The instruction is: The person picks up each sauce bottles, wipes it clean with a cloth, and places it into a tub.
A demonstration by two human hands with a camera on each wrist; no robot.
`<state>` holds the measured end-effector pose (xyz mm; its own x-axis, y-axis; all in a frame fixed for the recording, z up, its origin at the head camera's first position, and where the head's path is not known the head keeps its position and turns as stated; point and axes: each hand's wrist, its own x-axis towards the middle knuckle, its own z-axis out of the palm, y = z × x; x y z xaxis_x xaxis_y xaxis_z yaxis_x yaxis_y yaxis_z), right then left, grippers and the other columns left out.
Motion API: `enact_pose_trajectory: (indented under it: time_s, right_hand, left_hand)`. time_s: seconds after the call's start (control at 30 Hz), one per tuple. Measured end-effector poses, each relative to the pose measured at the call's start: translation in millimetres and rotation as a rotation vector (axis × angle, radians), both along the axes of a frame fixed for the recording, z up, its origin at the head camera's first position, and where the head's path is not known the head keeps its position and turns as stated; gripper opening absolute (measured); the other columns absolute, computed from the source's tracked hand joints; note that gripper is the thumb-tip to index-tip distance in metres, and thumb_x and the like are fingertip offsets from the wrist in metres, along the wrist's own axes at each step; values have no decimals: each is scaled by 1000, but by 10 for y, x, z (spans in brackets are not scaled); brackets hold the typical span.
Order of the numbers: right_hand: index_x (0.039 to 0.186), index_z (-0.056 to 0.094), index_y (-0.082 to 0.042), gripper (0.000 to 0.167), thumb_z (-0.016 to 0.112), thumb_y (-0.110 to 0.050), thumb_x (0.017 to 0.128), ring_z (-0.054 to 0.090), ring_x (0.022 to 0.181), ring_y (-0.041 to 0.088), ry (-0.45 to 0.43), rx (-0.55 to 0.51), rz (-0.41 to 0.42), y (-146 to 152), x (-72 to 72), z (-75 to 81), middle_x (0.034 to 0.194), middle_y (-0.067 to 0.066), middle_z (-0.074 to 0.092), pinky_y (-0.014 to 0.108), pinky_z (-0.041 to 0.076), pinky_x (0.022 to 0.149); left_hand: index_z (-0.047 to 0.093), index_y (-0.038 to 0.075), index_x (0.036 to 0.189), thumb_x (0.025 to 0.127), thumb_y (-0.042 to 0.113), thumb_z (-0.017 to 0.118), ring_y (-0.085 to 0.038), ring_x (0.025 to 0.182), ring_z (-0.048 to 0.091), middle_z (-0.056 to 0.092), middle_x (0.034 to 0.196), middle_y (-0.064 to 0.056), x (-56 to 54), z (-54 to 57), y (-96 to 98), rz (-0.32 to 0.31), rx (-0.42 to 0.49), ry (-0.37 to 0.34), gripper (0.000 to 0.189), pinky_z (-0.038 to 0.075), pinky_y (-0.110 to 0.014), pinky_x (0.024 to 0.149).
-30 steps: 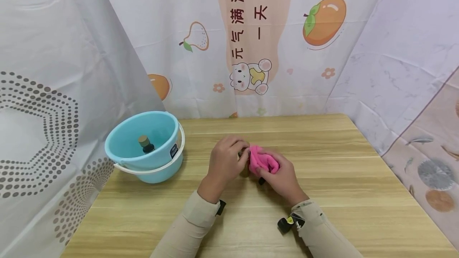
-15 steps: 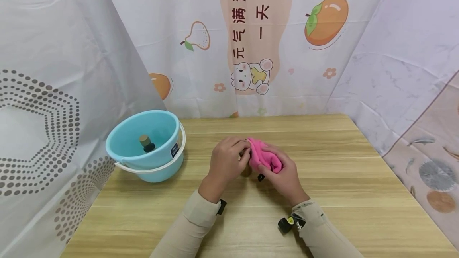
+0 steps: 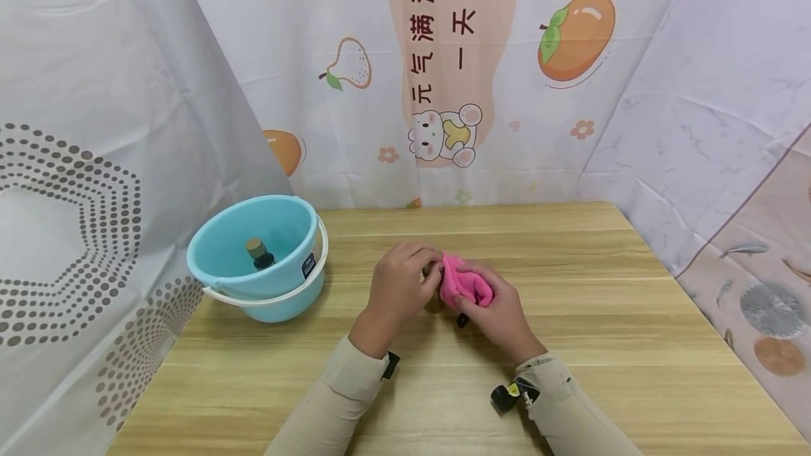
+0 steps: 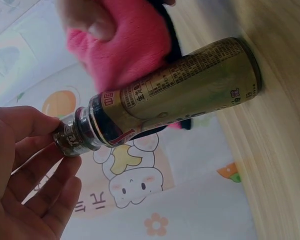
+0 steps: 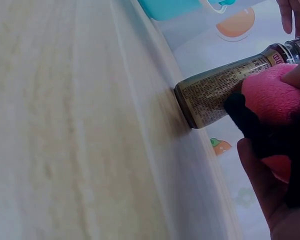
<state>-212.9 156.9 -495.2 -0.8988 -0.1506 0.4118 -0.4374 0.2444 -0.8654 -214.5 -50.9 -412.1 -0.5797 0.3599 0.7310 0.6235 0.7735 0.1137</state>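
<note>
A slim glass bottle [image 4: 195, 82] with a gold-and-black printed label stands on the table. My left hand [image 3: 402, 280] pinches its small cap [image 4: 72, 137] at the top between thumb and fingers. Bunched in my right hand [image 3: 507, 312] is a pink fluffy cloth [image 3: 465, 283] with black parts. The cloth lies against the side of the bottle near its shoulder, as both wrist views show. In the head view the hand and cloth hide most of the bottle.
At the left of the wooden table [image 3: 608, 371] stands a light blue bucket [image 3: 272, 312] with a white handle. A dark bottle with a tan cap [image 3: 255, 247] pokes up inside it. A printed curtain [image 3: 355, 146] hangs behind the table.
The cloth in my right hand went up along the bottle by half a second ago and is now lower again. My left hand stays at the cap.
</note>
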Motion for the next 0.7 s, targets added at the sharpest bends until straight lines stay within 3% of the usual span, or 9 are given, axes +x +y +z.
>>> enact_pose_trajectory:
  time_s: [0.33, 0.53, 0.7]
  right_hand:
    - [129, 68, -35, 50, 83, -16, 86, 63, 101, 19, -152, 153, -43, -2, -10, -23, 123, -2, 69, 26, 58, 78]
    - [130, 68, -32, 50, 82, -14, 85, 60, 101, 19, -193, 211, -41, -5, -19, -25, 126, 0, 68, 26, 55, 81]
    - [130, 68, -32, 51, 82, -12, 85, 60, 100, 19, -207, 213, -40, -2, -14, -16, 125, 0, 69, 27, 55, 82]
  left_hand:
    - [78, 14, 89, 91, 16, 78, -14, 89, 70, 77, 97, 3, 0, 32, -18, -31, 31, -25, 3, 60, -25, 75]
    - [80, 13, 91, 91, 16, 78, -14, 91, 71, 77, 98, 3, 1, 45, -28, -32, 29, -47, 3, 61, -28, 79]
    - [79, 14, 90, 91, 16, 77, -13, 90, 70, 76, 97, 5, -1, 39, -33, -21, 21, -27, 3, 61, -26, 78]
